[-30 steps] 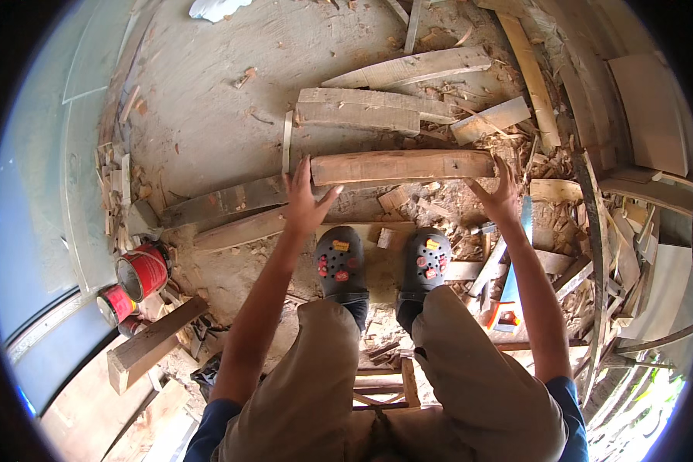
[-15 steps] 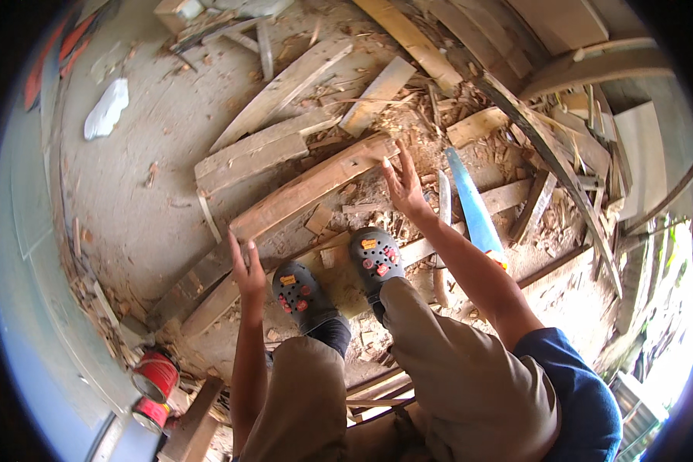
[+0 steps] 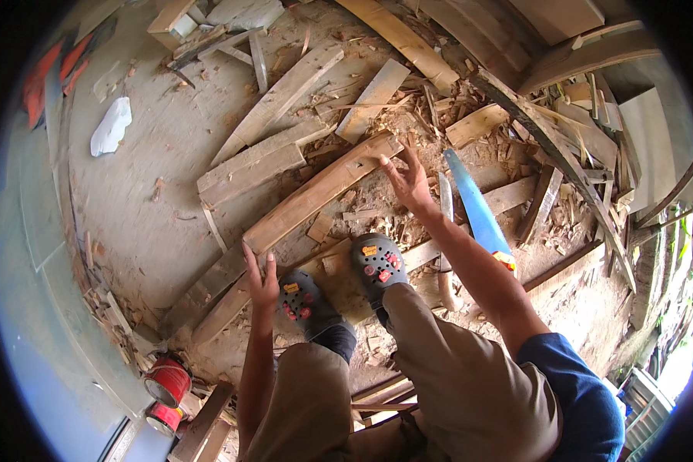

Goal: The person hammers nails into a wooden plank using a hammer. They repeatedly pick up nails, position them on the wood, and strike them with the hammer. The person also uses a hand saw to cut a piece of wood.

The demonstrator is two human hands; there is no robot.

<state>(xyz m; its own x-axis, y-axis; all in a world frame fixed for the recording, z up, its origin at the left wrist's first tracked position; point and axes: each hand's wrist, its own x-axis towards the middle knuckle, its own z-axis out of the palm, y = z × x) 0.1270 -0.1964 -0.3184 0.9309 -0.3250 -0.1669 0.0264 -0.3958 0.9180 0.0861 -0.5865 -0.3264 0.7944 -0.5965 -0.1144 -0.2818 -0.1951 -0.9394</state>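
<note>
A reddish-brown wooden beam (image 3: 316, 192) lies slantwise in front of my feet, its far end up to the right. My left hand (image 3: 262, 285) is at its near left end, fingers straight against the end and the thumb raised. At the other end my right hand (image 3: 408, 183) has its fingers round the corner, the thumb on the near side. The beam is held between both hands. Right of my right forearm lies a handsaw (image 3: 472, 202) with a blue blade and an orange handle; beside it is a long knife-like tool (image 3: 446, 223), partly hidden by the forearm.
Planks (image 3: 246, 169) lie beyond the beam, with wood chips around. A long dark curved timber (image 3: 554, 146) crosses the right side. Red cans (image 3: 167, 379) stand at the lower left, and white plastic (image 3: 112, 125) lies at the upper left. My dark clogs (image 3: 379, 266) rest close to the beam.
The view has shifted slightly. The beam's left end, with my left hand at it, has moved a little right and nearer; the right hand stays at the far end.
</note>
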